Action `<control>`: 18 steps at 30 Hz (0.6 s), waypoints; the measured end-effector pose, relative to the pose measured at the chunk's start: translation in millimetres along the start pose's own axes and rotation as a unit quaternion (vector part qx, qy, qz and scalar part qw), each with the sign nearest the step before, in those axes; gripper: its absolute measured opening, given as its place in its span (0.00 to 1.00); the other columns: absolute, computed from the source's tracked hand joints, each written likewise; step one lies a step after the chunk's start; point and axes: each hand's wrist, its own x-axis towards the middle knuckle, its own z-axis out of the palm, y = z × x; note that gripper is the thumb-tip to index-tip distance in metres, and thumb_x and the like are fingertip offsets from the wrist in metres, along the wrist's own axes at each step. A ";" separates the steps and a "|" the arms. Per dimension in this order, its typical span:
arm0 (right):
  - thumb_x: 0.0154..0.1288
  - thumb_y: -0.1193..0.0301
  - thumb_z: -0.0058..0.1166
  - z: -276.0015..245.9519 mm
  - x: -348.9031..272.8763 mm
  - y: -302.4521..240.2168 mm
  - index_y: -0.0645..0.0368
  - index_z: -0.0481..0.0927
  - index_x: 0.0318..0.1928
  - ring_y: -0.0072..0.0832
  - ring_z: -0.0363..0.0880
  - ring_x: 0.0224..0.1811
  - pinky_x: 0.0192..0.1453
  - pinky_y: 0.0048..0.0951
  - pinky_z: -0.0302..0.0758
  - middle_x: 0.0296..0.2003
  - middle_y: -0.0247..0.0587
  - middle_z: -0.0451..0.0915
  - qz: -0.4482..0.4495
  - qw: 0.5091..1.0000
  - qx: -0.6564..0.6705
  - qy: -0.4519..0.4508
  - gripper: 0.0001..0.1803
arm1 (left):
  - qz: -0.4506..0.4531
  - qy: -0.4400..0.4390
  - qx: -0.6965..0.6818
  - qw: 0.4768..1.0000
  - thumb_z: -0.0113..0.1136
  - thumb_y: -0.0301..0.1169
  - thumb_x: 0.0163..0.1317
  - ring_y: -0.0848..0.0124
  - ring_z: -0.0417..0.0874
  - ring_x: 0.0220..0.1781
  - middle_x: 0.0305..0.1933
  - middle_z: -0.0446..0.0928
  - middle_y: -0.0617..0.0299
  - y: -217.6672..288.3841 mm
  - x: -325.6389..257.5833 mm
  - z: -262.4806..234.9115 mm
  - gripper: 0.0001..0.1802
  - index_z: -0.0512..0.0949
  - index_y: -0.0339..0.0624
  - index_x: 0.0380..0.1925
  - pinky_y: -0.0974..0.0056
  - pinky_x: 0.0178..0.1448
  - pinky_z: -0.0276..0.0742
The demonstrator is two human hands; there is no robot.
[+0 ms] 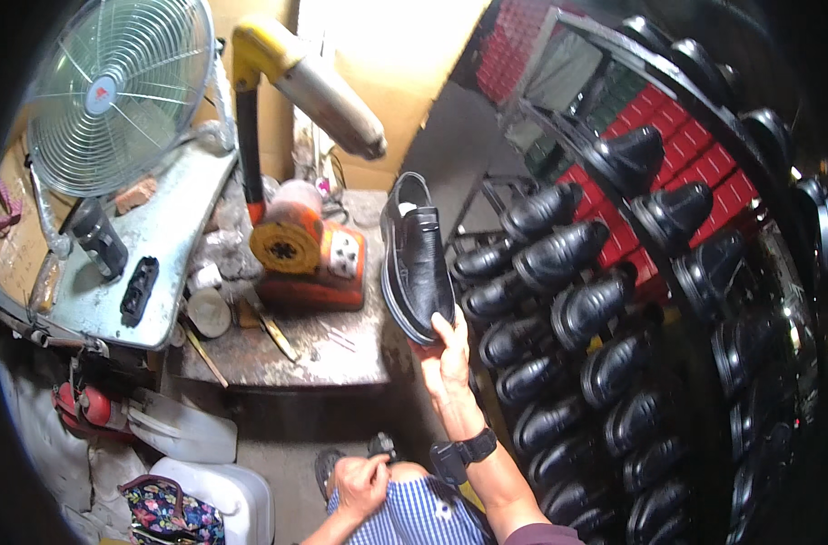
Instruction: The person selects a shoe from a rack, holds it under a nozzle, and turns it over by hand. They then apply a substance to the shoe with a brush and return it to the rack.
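The right hand (447, 361) clamps the black loafer (421, 263) by its toe, heel pointing away; the curled left hand (361, 486) lies well apart.

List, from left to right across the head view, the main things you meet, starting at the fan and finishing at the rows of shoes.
Wire-caged fan → orange machine → black slip-on shoe gripped by the toe in the right hand → rows of black shoes.
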 end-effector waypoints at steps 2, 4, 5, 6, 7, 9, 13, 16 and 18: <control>0.52 0.80 0.58 -18.9 -32.8 -2.0 0.53 0.52 0.65 0.31 0.72 0.51 0.46 0.33 0.77 0.54 0.39 0.67 -0.013 0.999 -0.029 0.003 0.41 | 0.000 0.015 -0.001 1.000 0.56 0.24 0.49 0.67 0.77 0.22 0.15 0.75 0.65 0.6 -2.1 -0.8 0.05 0.80 0.42 0.26 0.62 0.35 0.69; 0.51 0.82 0.57 -35.9 -62.3 -7.9 0.54 0.51 0.65 0.31 0.71 0.53 0.49 0.32 0.76 0.56 0.40 0.66 -0.021 0.999 -0.046 0.018 0.42 | -0.015 0.014 -0.023 1.000 0.55 0.24 0.50 0.67 0.77 0.22 0.16 0.76 0.64 -0.5 -1.1 0.2 0.05 0.80 0.41 0.26 0.62 0.36 0.69; 0.51 0.83 0.57 -45.7 -76.0 -13.7 0.56 0.50 0.65 0.31 0.69 0.55 0.53 0.31 0.73 0.56 0.40 0.65 -0.033 0.997 -0.073 -0.001 0.43 | -0.030 0.007 -0.033 0.999 0.54 0.24 0.52 0.69 0.77 0.21 0.16 0.76 0.66 -0.5 -1.4 0.9 0.06 0.80 0.40 0.27 0.62 0.37 0.69; 0.50 0.83 0.57 -52.7 -87.2 -18.2 0.57 0.50 0.66 0.32 0.67 0.57 0.57 0.30 0.71 0.57 0.40 0.64 -0.039 0.994 -0.098 -0.025 0.44 | -0.107 -0.016 -0.087 0.990 0.53 0.25 0.55 0.71 0.78 0.22 0.17 0.76 0.65 -1.7 -3.7 0.9 0.06 0.80 0.39 0.29 0.64 0.35 0.70; 0.48 0.84 0.58 -57.4 -98.2 -24.5 0.60 0.50 0.65 0.31 0.66 0.58 0.61 0.29 0.67 0.57 0.42 0.63 -0.031 0.994 -0.104 -0.031 0.44 | -0.184 -0.037 -0.140 0.972 0.51 0.26 0.59 0.73 0.78 0.22 0.19 0.77 0.64 -1.8 -5.3 -0.7 0.07 0.79 0.37 0.32 0.66 0.33 0.72; 0.47 0.84 0.60 -73.4 -118.1 -36.0 0.61 0.50 0.65 0.31 0.64 0.60 0.64 0.29 0.63 0.58 0.42 0.62 -0.013 0.992 -0.112 -0.048 0.45 | -0.329 -0.041 -0.320 0.887 0.46 0.32 0.67 0.75 0.79 0.21 0.29 0.79 0.55 7.2 10.3 -12.6 0.15 0.73 0.31 0.44 0.73 0.24 0.75; 0.42 0.85 0.61 -87.3 -152.8 -56.3 0.58 0.54 0.65 0.30 0.64 0.60 0.66 0.29 0.59 0.58 0.40 0.64 0.012 0.978 -0.186 -0.088 0.47 | -0.380 0.028 -0.431 0.818 0.45 0.39 0.67 0.70 0.81 0.31 0.45 0.75 0.49 -2.7 30.4 -29.8 0.24 0.61 0.38 0.59 0.71 0.29 0.80; 0.42 0.85 0.64 -97.2 -170.9 -67.3 0.60 0.54 0.65 0.30 0.64 0.61 0.67 0.29 0.58 0.58 0.41 0.65 0.054 0.961 -0.231 -0.143 0.48 | -0.436 0.089 -0.496 0.746 0.39 0.56 0.64 0.69 0.80 0.43 0.55 0.71 0.54 1.9 50.1 -47.4 0.36 0.53 0.44 0.64 0.63 0.39 0.81; 0.41 0.85 0.64 -105.5 -177.2 -74.9 0.59 0.55 0.65 0.29 0.64 0.60 0.66 0.29 0.59 0.58 0.41 0.66 0.081 0.954 -0.237 -0.167 0.48 | -0.418 0.049 -0.616 0.666 0.38 0.59 0.62 0.64 0.74 0.54 0.58 0.69 0.55 1.2 59.3 -66.3 0.37 0.59 0.44 0.62 0.57 0.54 0.73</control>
